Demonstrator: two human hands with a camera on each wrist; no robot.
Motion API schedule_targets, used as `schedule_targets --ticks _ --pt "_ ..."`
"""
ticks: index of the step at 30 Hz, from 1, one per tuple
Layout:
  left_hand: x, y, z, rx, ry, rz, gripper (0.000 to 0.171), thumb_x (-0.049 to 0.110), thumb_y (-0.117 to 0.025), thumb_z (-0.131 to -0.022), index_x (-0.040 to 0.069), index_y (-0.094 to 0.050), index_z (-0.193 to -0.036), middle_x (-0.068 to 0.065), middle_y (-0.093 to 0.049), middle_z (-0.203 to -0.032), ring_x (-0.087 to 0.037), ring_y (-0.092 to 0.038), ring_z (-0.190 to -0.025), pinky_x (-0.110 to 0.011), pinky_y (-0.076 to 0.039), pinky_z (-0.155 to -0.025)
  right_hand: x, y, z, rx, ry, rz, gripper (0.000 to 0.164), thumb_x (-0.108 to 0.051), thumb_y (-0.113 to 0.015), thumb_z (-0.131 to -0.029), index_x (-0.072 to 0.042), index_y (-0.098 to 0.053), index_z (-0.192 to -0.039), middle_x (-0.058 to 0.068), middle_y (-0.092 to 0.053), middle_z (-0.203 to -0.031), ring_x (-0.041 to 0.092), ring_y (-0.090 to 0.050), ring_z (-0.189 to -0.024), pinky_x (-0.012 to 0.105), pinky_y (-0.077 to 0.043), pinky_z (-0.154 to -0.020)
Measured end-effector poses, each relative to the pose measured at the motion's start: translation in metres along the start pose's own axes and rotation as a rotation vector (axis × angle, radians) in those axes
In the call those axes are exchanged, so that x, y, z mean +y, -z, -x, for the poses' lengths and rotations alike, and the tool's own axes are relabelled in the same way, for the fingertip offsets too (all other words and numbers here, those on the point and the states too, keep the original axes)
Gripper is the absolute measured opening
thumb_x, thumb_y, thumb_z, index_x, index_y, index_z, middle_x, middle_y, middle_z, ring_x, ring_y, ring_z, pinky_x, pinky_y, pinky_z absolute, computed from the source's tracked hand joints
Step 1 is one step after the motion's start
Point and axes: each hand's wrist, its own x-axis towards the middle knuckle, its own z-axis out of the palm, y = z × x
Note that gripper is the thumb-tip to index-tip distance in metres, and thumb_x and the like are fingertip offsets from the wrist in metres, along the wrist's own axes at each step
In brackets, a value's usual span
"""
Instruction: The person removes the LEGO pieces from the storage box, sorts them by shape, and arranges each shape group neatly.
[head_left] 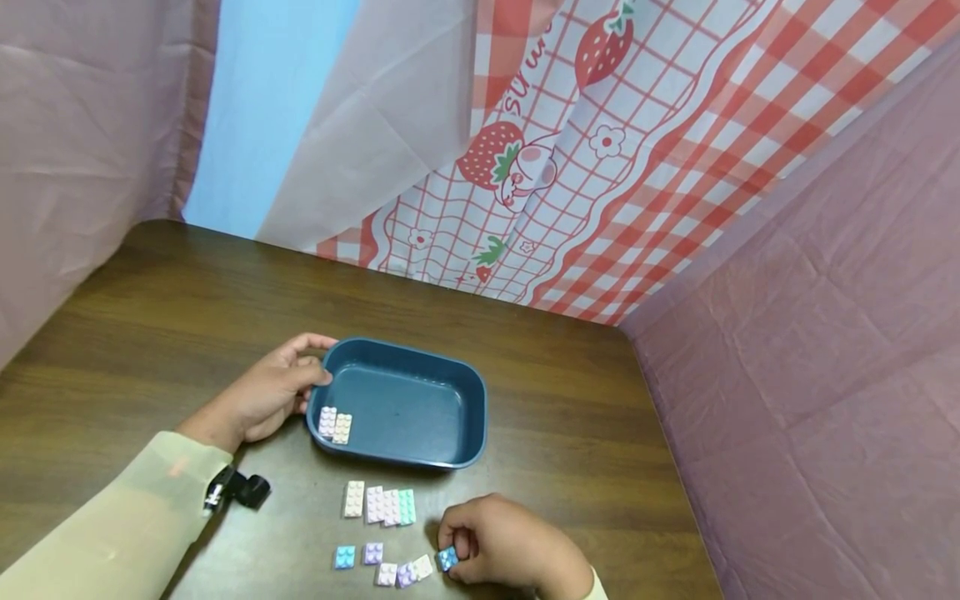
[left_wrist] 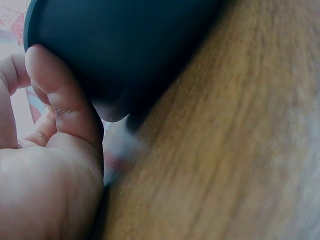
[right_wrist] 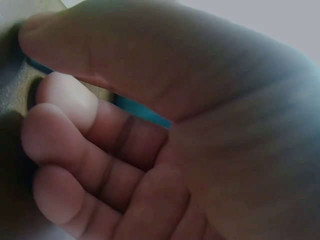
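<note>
My left hand (head_left: 273, 390) grips the left end of a dark blue rectangular tub (head_left: 401, 408), thumb on the rim; the left wrist view shows the thumb (left_wrist: 62, 95) against its wall. Inside, at the tub's near left corner, lie a pale lilac building brick (head_left: 327, 422) and a cream one (head_left: 342, 428). My right hand (head_left: 517, 542) pinches a small blue building brick (head_left: 447, 558) between thumb and forefinger, low over the table to the right of the loose bricks. In the right wrist view the other fingers (right_wrist: 55, 135) are curled in and the brick is mostly hidden.
Before the tub lie a cream brick (head_left: 355, 499), two pale pink bricks (head_left: 375, 504) and a mint brick (head_left: 407, 507). Nearer are a light blue brick (head_left: 344, 557), a lilac brick (head_left: 373, 553) and several pale ones (head_left: 405, 574). Cloth curtains (head_left: 795, 400) surround the wooden table (head_left: 570, 400).
</note>
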Motion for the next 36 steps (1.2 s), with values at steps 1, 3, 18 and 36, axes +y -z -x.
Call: schedule_targets --ticks 1,3,18,36 --pt "0.0001 0.0 0.0 0.0 0.002 -0.001 0.055 0.004 -0.06 -0.096 0.016 -0.041 -0.147 -0.018 -0.061 -0.115 -0.016 -0.057 -0.075 -0.026 -0.053 -0.06 0.0 -0.0004 -0.0003 0.003 0.004 0.005 0.024 -0.017 -0.087 -0.079 -0.028 -0.069 -0.091 -0.015 -0.063 -0.072 -0.014 -0.046 -0.063 0.009 -0.044 -0.058" --pt "0.0004 0.0002 -0.0001 0.001 0.004 -0.002 0.055 0.004 -0.06 -0.096 0.016 -0.04 -0.147 -0.018 -0.06 -0.116 -0.016 -0.057 -0.076 -0.026 -0.053 -0.06 -0.0001 -0.0014 -0.0009 0.002 0.005 0.001 0.024 -0.017 -0.087 -0.079 -0.028 -0.069 -0.092 -0.016 -0.062 -0.072 -0.014 -0.046 -0.063 0.008 -0.044 -0.059" --pt "-0.0002 0.0012 -0.001 0.0 -0.006 0.002 0.056 0.005 -0.061 -0.095 0.015 -0.041 -0.147 -0.016 -0.062 -0.113 -0.014 -0.056 -0.074 -0.025 -0.051 -0.059 -0.0034 -0.0061 -0.0064 -0.032 0.01 -0.01 0.024 -0.017 -0.086 -0.08 -0.028 -0.068 -0.092 -0.018 -0.058 -0.073 -0.012 -0.048 -0.067 0.009 -0.044 -0.063" --pt "0.0016 0.001 0.0013 -0.014 -0.028 0.017 0.059 0.004 -0.061 -0.095 0.01 -0.038 -0.15 -0.014 -0.062 -0.108 -0.013 -0.056 -0.073 -0.025 -0.051 -0.058 -0.0059 -0.0068 -0.0073 -0.066 -0.014 -0.033 0.024 -0.017 -0.086 -0.082 -0.028 -0.069 -0.095 -0.02 -0.058 -0.074 -0.011 -0.048 -0.068 0.011 -0.046 -0.065"
